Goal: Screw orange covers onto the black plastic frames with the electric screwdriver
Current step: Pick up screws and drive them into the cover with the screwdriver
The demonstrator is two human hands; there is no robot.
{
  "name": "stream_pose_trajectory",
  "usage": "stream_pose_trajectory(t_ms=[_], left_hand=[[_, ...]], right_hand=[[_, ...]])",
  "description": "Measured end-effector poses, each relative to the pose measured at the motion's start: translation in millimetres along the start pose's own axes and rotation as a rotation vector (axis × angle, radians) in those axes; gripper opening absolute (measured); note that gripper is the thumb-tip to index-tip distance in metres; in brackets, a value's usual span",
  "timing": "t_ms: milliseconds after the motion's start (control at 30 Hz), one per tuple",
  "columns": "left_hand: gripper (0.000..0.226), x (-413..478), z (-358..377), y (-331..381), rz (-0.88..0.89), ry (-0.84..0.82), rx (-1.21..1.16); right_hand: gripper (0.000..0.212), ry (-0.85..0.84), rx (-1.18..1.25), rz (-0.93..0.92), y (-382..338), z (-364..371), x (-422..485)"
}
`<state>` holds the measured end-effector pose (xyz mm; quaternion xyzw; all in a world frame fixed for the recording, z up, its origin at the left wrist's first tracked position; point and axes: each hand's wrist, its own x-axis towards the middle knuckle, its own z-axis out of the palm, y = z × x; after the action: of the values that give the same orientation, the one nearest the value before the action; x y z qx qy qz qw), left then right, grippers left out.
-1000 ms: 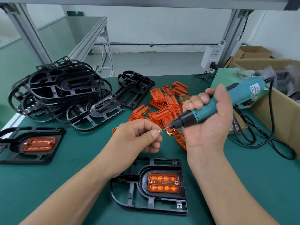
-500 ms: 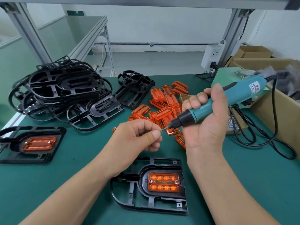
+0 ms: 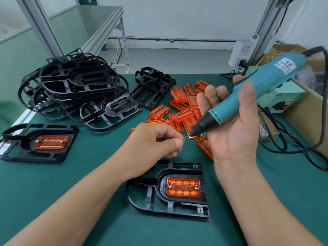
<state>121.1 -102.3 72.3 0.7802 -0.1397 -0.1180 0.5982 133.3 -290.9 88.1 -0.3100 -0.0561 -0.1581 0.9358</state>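
1. Black frame (image 3: pixel 177 213) lies flat on the worktop (image 3: pixel 71 183), at the near edge. The orange cover (image 3: pixel 183 187) is seated in its oval recess. Can't tell if the corner screws are in.
2. Right hand (image 3: pixel 234 132) is above the frame, up and right. It grips the electric screwdriver (image 3: pixel 248 96), thumb across the front and fingers behind. The tool is tilted, with the bit (image 3: pixel 186 137) pointing down-left.
3. Left hand (image 3: pixel 152 141) is above the frame's left half. Thumb and forefinger pinch at the bit tip; anything else between them is too small to tell.
4. Beyond the frame: loose orange covers (image 3: pixel 184 107). Beyond-left: heap of bare frames (image 3: pixel 74 89). Far left: a second covered frame (image 3: pixel 35 142).
5. Right of the frame: black cable (image 3: pixel 284 139), green power box (image 3: pixel 280 96), cardboard box (image 3: pixel 305 118).
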Motion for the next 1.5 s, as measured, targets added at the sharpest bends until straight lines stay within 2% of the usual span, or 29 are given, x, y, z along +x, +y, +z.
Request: stream_pose_trajectory(t_ms=[67,200,500,600,667,800,933,1033,1200,1367,1500], left_hand=[[0.008,-1.2,0.3,0.4,0.005,-0.025,0.015],[0.008,-1.1,-1.4,-1.0,0.008,-0.052,0.055],[0.003,4.9,-24.3,-5.6,0.038,-0.169,0.011],[0.002,7.3,-31.7,-8.4,0.046,-0.137,0.015],[0.003,9.1,-35.9,-11.7,0.052,-0.101,0.085],[0.01,10.5,-29.7,-18.1,0.091,-0.082,0.406],[0.02,9.9,-18.3,-17.8,0.111,-0.109,0.549],[0.033,8.1,-14.0,-15.1,0.149,-0.12,0.656],[0.038,6.6,-9.6,-12.4,0.188,-0.126,0.729],[0.026,5.2,-8.8,-12.6,0.19,-0.137,0.771],[0.035,5.6,-8.8,-12.8,0.214,-0.126,0.761]], right_hand=[[0.016,-0.021,-0.015,0.024,-1.4,-3.2,0.8],[0.005,-0.012,0.022,0.069,-0.5,-6.1,0.8],[0.014,0.022,0.084,0.127,5.2,-5.2,-5.5],[0.015,0.02,0.078,0.159,5.1,-4.5,-7.0],[0.013,0.003,0.037,0.198,6.0,-4.1,-9.1],[0.008,-0.125,-0.092,0.292,11.6,-1.3,-15.7],[0.016,-0.212,-0.146,0.364,18.9,2.5,-23.5],[0.009,-0.247,-0.169,0.358,21.9,3.8,-27.5],[0.004,-0.295,-0.175,0.347,23.1,4.1,-30.1],[0.006,-0.306,-0.207,0.347,24.5,4.5,-31.6],[0.013,-0.328,-0.219,0.353,26.0,5.5,-32.9]])
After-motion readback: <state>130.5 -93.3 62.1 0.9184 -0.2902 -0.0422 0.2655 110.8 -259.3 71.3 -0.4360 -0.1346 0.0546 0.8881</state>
